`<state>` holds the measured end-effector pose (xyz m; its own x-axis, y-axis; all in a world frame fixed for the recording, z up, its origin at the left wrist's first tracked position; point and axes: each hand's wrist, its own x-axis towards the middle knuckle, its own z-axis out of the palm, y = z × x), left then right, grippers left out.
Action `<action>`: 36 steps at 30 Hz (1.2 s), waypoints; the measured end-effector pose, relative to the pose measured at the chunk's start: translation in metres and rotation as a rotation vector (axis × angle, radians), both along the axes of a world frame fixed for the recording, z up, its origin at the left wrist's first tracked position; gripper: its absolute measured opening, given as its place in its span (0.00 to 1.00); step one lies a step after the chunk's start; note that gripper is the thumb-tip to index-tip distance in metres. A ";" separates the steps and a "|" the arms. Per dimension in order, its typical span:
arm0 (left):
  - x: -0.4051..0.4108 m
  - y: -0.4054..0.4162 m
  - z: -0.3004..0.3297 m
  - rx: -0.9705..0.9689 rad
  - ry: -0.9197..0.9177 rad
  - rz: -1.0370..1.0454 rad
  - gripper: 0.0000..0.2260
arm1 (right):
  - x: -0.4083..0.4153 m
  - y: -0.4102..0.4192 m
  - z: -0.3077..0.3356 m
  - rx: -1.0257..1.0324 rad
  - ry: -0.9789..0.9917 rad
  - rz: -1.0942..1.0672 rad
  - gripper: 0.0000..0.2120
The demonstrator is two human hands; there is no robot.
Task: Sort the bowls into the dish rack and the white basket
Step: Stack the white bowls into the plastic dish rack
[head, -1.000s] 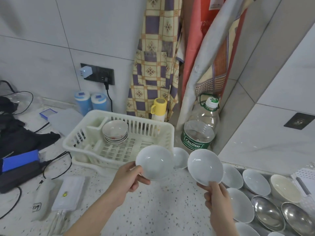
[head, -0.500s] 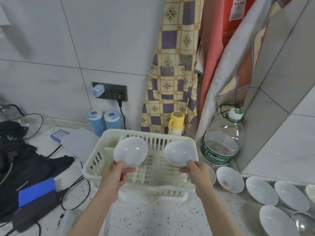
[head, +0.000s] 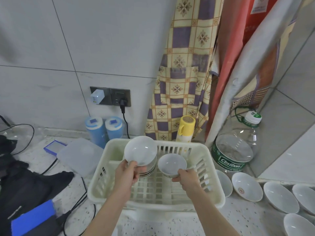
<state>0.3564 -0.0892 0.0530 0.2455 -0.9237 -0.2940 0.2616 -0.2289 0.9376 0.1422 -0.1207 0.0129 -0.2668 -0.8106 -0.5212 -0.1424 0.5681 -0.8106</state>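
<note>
A white slatted plastic basket (head: 213, 189) stands on the counter in front of me. My left hand (head: 127, 172) pinches the rim of a white bowl (head: 140, 149), tilted toward me, just above a stack of bowls (head: 150, 171) inside the basket. My right hand (head: 186, 178) grips a second white bowl (head: 171, 165) low over the basket's floor, to the right of the stack. Several more white bowls (head: 247, 186) lie on the counter to the right of the basket.
A large clear water bottle (head: 236, 147) and a yellow-capped can (head: 185, 128) stand behind the basket, with hanging cloths above. Two blue canisters (head: 104, 129), a clear lid (head: 77, 154), cables, a black bag (head: 25, 184) and a blue device (head: 32, 218) crowd the left counter.
Both hands carried their bowls from the right side of the counter over to the basket and lowered them inside. The left bowl now hangs over the stack; the right bowl sits near the floor.
</note>
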 end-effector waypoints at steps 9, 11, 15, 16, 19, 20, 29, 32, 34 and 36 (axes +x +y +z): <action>0.008 -0.012 -0.022 -0.008 0.023 -0.050 0.11 | 0.000 -0.020 -0.020 0.165 0.039 0.011 0.22; 0.008 -0.013 -0.023 -0.014 0.023 -0.059 0.11 | 0.000 -0.024 -0.021 0.178 0.046 0.013 0.23; 0.007 -0.012 -0.024 -0.013 0.029 -0.078 0.12 | 0.000 -0.026 -0.021 0.165 0.016 0.023 0.23; 0.007 -0.012 -0.024 -0.010 0.027 -0.082 0.12 | 0.000 -0.026 -0.022 0.164 0.016 0.032 0.23; 0.006 -0.012 -0.023 -0.001 0.017 -0.093 0.13 | -0.001 -0.025 -0.027 0.166 -0.002 0.043 0.22; 0.005 -0.012 -0.023 0.003 0.015 -0.094 0.13 | -0.002 -0.025 -0.029 0.166 -0.017 0.042 0.22; 0.006 -0.013 -0.023 0.017 0.012 -0.079 0.12 | -0.003 -0.029 -0.029 0.259 -0.264 -0.076 0.14; 0.006 -0.013 -0.024 0.026 0.016 -0.074 0.12 | -0.001 -0.027 -0.027 0.268 -0.268 -0.091 0.14; 0.006 -0.012 -0.025 0.029 0.016 -0.071 0.12 | -0.002 -0.027 -0.025 0.262 -0.275 -0.107 0.14; 0.005 -0.012 -0.024 0.031 0.011 -0.074 0.13 | -0.001 -0.026 -0.023 0.249 -0.271 -0.124 0.14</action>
<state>0.3619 -0.1014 0.0286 0.1739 -0.9297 -0.3248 0.2531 -0.2765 0.9271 0.1409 -0.1472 -0.0106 -0.1807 -0.6209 -0.7627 0.1397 0.7514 -0.6448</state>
